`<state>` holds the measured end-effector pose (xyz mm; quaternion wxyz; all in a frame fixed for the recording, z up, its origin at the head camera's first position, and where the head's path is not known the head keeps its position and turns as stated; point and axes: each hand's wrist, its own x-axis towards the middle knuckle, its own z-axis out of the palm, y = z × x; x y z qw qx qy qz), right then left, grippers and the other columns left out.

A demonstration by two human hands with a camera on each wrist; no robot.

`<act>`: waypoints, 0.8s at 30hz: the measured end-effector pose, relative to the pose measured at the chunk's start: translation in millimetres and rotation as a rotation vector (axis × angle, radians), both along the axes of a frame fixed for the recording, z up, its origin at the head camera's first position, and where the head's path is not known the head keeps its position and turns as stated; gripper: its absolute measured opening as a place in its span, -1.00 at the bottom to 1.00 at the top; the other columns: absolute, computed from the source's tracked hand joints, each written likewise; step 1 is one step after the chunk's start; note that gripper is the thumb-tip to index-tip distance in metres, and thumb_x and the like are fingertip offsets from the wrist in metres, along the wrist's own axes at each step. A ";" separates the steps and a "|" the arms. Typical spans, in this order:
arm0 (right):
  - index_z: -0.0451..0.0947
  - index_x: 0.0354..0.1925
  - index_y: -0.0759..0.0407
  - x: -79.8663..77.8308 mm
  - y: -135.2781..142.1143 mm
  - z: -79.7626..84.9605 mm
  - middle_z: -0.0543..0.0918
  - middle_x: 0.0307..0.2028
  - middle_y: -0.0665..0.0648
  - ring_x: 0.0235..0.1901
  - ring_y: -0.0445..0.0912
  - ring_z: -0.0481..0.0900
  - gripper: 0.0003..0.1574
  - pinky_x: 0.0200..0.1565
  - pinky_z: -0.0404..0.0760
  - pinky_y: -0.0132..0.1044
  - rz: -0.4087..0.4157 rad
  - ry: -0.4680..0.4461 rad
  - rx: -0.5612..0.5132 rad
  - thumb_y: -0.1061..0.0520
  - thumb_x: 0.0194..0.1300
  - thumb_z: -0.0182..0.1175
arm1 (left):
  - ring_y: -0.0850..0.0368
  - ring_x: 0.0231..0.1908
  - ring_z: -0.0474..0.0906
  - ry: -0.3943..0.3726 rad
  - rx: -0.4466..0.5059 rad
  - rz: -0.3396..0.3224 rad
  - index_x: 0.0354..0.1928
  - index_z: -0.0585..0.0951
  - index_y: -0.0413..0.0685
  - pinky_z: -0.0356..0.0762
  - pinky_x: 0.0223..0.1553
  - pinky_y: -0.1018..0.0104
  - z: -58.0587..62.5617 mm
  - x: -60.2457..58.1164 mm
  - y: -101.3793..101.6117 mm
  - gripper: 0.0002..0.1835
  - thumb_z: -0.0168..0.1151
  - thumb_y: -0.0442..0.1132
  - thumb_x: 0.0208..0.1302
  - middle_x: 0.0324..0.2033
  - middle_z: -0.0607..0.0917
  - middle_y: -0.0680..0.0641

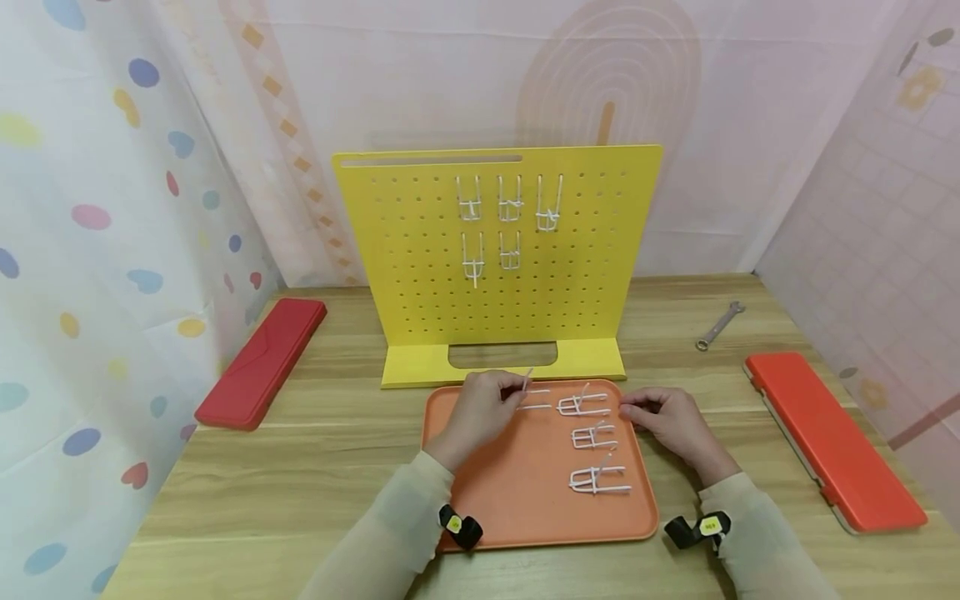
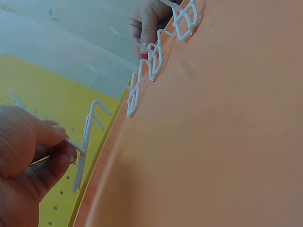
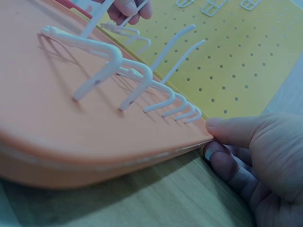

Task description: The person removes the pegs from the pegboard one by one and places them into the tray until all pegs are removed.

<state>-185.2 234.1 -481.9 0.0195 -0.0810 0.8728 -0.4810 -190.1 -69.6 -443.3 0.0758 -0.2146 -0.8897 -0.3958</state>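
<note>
My left hand (image 1: 480, 412) pinches a white wire pegboard hook (image 2: 86, 135) by its thin stem, over the far left part of the orange tray (image 1: 517, 512). The hook's two bent prongs point away from the fingers. At the tray's far right corner, my right hand (image 1: 670, 421) grips the rim between thumb and fingers, as the right wrist view shows. Three more white hooks lie in a column on the tray's right side: a far one (image 1: 581, 405), a middle one (image 1: 594, 437) and a near one (image 1: 600, 479).
Behind the tray stands a yellow pegboard (image 1: 420, 292) with several white hooks (image 1: 510, 200) hung on its upper half. A dark red case (image 1: 262, 362) lies to the left. To the right are a wrench (image 1: 720, 326) and a bright red case (image 1: 836, 442).
</note>
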 end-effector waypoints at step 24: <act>0.72 -0.20 0.20 -2.2 0.5 -2.6 0.73 -0.25 0.11 -0.26 -0.11 0.60 -0.74 -0.27 0.58 -0.38 -0.012 0.001 0.014 0.04 0.22 0.34 | 0.28 -0.43 0.61 -0.088 -0.042 0.048 -0.20 0.76 -0.07 0.57 -0.43 0.46 -13.2 -4.8 2.4 -0.87 0.32 -0.32 0.23 -0.35 0.75 0.03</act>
